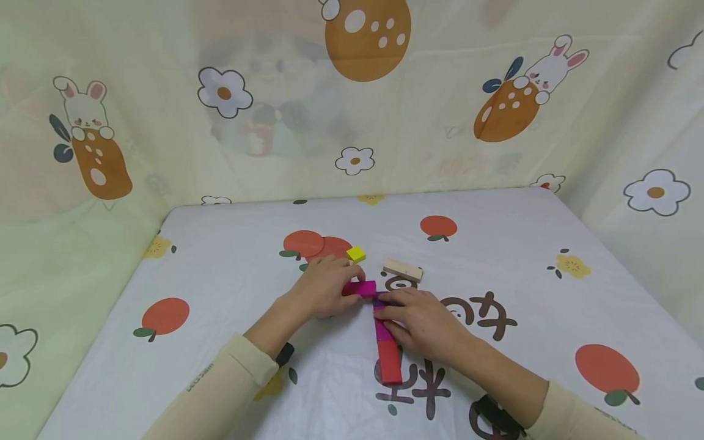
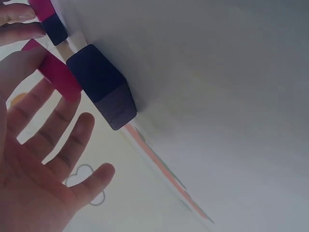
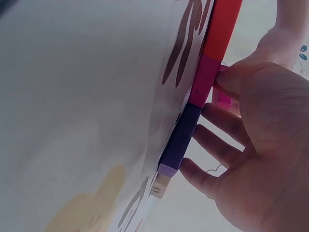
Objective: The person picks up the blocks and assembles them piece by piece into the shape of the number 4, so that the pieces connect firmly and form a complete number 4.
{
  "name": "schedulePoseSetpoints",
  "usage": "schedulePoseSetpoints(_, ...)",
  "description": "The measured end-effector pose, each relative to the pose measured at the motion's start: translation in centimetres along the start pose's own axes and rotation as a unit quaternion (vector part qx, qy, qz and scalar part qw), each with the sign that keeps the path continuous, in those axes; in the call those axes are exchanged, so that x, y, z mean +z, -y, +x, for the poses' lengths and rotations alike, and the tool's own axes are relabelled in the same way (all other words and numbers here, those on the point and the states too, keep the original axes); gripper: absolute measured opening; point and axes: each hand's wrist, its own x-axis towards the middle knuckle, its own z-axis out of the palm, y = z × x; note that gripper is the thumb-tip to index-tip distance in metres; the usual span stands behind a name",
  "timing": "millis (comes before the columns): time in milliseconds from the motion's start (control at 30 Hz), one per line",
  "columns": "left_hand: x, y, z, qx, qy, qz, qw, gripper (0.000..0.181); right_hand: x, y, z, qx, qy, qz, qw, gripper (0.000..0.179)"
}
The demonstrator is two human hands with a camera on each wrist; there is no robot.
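Pinching a magenta block (image 1: 360,289) between thumb and fingertip, our left hand (image 1: 324,290), other fingers loosely spread, holds it near the middle of the white cloth (image 1: 236,263), its long axis running left to right, its right end just beside the far end of a purple block (image 3: 181,133). Our right hand (image 1: 422,321), fingers nearly straight and slightly apart, touches the purple block, which with a second magenta block (image 3: 205,81) and a red block (image 1: 390,363) makes one row pointing away from us, leaning slightly left.

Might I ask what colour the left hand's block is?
The block is magenta, clearest in the head view.
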Motion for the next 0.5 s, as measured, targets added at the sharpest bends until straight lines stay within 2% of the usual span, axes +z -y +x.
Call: schedulePoseSetpoints(500,0.20,0.12,-0.44,0.012,-0.007,0.000,0.9999,0.034,0.00,0.00,0.02,-0.008,-0.008,0.000,0.9999,0.029)
